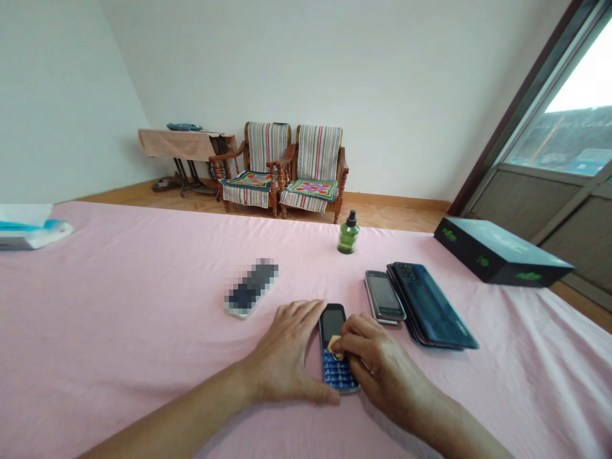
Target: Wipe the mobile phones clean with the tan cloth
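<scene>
A blue keypad phone with a dark screen lies face up on the pink bed-like cloth. My left hand braces it from the left, fingertips at its top edge and thumb along its bottom edge. In my right hand a small yellow pad is pinched between the fingers and pressed on the phone around the upper keys. Whether the pad is cloth or sponge I cannot make out. Part of the phone's right side is hidden by my right hand.
To the right lie a silver phone and stacked large dark phones. A partly pixelated phone is at the left. Beyond stand a green spray bottle and a black box. A tissue pack sits far left.
</scene>
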Tool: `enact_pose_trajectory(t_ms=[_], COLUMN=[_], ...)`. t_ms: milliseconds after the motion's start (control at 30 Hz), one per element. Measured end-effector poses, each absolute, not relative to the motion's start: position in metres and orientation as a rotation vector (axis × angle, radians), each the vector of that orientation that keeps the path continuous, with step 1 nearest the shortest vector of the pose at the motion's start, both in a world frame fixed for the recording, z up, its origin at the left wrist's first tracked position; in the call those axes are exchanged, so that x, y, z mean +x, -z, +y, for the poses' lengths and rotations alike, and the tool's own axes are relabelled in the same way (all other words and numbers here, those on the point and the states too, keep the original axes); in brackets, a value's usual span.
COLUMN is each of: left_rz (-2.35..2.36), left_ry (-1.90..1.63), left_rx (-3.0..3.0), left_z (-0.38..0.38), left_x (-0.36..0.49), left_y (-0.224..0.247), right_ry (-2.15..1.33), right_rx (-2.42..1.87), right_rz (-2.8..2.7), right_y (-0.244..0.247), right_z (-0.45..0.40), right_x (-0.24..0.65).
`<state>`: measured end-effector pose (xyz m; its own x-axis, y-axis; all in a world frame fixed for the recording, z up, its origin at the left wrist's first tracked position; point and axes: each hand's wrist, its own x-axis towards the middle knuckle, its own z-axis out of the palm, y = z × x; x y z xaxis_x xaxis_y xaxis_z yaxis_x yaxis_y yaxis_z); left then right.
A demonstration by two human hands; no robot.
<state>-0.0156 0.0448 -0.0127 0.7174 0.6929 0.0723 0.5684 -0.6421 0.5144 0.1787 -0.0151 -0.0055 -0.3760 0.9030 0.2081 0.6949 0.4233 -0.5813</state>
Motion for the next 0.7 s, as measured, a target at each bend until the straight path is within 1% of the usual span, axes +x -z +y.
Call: enact_pose_trajectory(t_ms=[400,567,700], left_rz=[0.960,0.950,0.933], left_ry=[-0.358,-0.376,-0.386], left_rx=[2.496,2.488,2.489], left_z=[0.045,0.045,0.046], left_x=[-0.016,-0.016,-0.017], left_y=[0.014,0.014,0.014], right_ry=[-0.456,-0.519,-0.573], right_rx=[-1.302,-1.256,-1.300], right_rz=[-2.330,-2.313,-2.260], right_y=[-0.001,0.000,-0.002], right_z=[-0.018,-0.023,-0.026], right_x=[0.178,0.178,0.186])
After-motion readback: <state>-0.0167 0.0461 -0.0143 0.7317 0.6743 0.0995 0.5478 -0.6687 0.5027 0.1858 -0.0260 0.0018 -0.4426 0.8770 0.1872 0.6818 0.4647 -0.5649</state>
